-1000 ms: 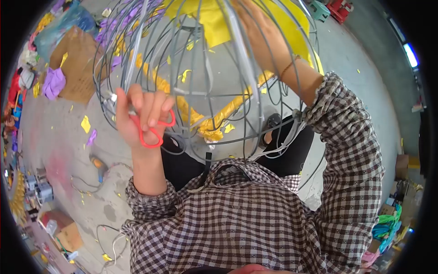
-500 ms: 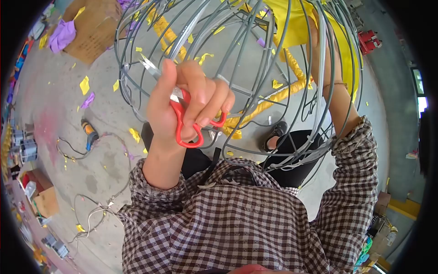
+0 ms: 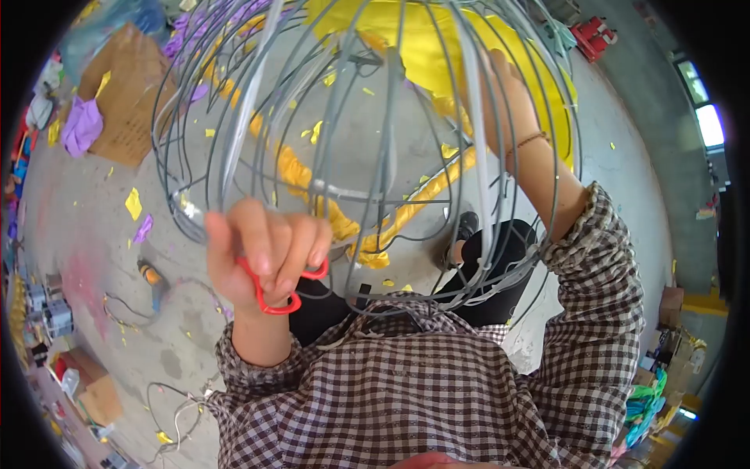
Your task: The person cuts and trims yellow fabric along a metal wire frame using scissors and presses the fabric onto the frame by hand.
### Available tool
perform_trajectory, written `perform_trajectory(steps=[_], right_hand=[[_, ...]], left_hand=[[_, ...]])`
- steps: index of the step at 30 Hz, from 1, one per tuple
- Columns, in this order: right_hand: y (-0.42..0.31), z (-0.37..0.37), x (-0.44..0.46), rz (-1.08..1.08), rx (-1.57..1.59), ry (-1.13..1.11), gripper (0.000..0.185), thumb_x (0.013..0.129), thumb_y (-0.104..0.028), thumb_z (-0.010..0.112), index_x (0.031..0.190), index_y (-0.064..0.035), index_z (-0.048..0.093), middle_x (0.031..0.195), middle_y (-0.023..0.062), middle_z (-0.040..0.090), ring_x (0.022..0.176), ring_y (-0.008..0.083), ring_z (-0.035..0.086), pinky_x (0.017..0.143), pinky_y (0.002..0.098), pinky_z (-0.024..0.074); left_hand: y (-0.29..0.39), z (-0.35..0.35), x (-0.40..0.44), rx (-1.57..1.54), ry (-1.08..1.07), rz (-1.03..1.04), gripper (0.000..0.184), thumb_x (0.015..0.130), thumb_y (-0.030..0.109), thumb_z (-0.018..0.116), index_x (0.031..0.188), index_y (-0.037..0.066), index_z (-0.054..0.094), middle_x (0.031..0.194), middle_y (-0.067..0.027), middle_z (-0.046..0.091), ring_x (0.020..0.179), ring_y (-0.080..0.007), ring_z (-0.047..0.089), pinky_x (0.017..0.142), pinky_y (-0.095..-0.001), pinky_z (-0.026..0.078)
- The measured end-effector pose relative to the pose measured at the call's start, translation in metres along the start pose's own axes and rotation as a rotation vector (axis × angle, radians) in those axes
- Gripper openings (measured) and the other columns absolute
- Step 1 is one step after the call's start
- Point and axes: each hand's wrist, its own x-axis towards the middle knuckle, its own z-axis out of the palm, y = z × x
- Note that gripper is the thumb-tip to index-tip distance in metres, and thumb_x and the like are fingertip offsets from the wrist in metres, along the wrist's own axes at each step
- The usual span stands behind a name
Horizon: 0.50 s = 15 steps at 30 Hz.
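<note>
Red-handled scissors (image 3: 269,306) are in my left hand (image 3: 262,242), whose fingers curl through and around the loops; the blades are hidden. That hand is at the near left edge of a large rounded cage of grey wire (image 3: 381,187). Yellow fabric (image 3: 539,86) is spread along the cage's far upper and right side. Reaching behind the right-hand wires, my right hand (image 3: 504,98) has bent fingers at the fabric's edge and appears to grip it; its fingertips are partly hidden.
Yellow-wrapped bars (image 3: 422,195) show through the wires. A cardboard box (image 3: 129,102) with purple cloth (image 3: 81,127) stands upper left. An orange-and-blue tool (image 3: 151,281) with a cord lies on the floor among yellow scraps (image 3: 133,203). A red object (image 3: 594,37) sits upper right.
My left hand with the scissors has moved lower and left in view, and the blades have dropped out of sight. The wire cage, fabric and right hand have shifted left.
</note>
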Motion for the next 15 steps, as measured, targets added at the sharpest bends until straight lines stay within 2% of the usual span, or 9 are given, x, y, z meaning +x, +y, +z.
perform_trajectory(steps=[6, 10, 11, 15], right_hand=[[-0.013, -0.021, 0.003, -0.062, -0.087, 0.097, 0.05, 0.088, -0.007, 0.057, 0.136, 0.0012, 0.042, 0.11, 0.0182, 0.058, 0.086, 0.0301, 0.062, 0.081, 0.0373, 0.0555], [-0.013, -0.019, 0.008, 0.025, -0.26, -0.118, 0.051, 0.087, -0.007, 0.058, 0.134, 0.0047, 0.042, 0.111, 0.0184, 0.057, 0.088, 0.0267, 0.061, 0.08, 0.0348, 0.0546], [-0.011, -0.018, 0.006, 0.032, -0.26, -0.112, 0.051, 0.087, -0.007, 0.058, 0.134, 0.0047, 0.042, 0.111, 0.0184, 0.057, 0.088, 0.0267, 0.061, 0.08, 0.0348, 0.0546], [-0.011, -0.013, -0.006, -0.193, -0.587, -0.065, 0.049, 0.086, -0.007, 0.059, 0.132, 0.0049, 0.046, 0.114, 0.0177, 0.055, 0.09, 0.0258, 0.06, 0.078, 0.0338, 0.0538]], left_hand=[[-0.001, 0.0, 0.001, 0.0, -0.004, 0.006, 0.051, 0.11, 0.045, 0.029, 0.084, 0.013, 0.058, 0.048, 0.004, 0.047, 0.053, -0.0119, 0.05, 0.073, -0.0323, 0.042], [-0.002, 0.002, -0.003, 0.01, 0.017, 0.01, 0.05, 0.11, 0.045, 0.028, 0.084, 0.013, 0.057, 0.049, 0.0032, 0.047, 0.053, -0.0125, 0.05, 0.073, -0.0333, 0.042], [-0.003, 0.002, -0.004, 0.013, 0.01, 0.007, 0.05, 0.11, 0.045, 0.028, 0.084, 0.013, 0.057, 0.049, 0.0032, 0.047, 0.053, -0.0125, 0.05, 0.073, -0.0333, 0.042], [-0.001, -0.002, -0.003, 0.011, 0.05, 0.014, 0.05, 0.11, 0.044, 0.027, 0.084, 0.013, 0.057, 0.049, 0.0029, 0.048, 0.053, -0.0127, 0.05, 0.072, -0.0335, 0.042]])
